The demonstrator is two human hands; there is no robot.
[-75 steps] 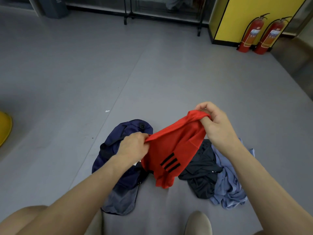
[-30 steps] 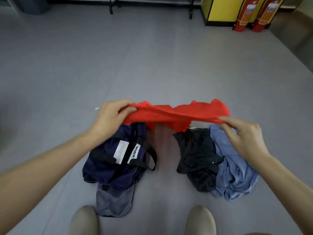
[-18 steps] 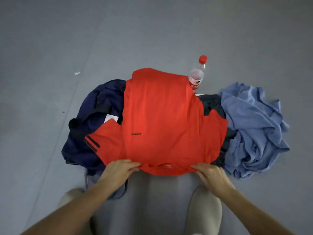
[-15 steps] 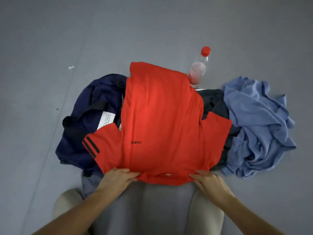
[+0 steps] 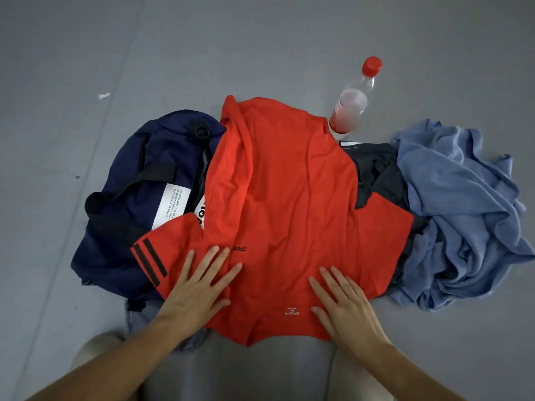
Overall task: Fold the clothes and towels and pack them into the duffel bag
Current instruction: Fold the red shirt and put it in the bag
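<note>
- Shirt (image 5: pixel 283 183) spread on floor (image 5: pixel 86 53), collar nearest, long axis running away, overlapping bag (image 5: pixel 130 175).
- L grip (image 5: pixel 199 287), R grip (image 5: pixel 347 305) flat, fingers straight, pressing shoulders; striped sleeve (image 5: pixel 156 256) nearer L.

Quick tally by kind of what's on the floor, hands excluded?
Cloth items: 3, red shirt, black garment, blue cloth
Bags: 1, duffel
Bottles: 1, bottle
Total: 5
</note>
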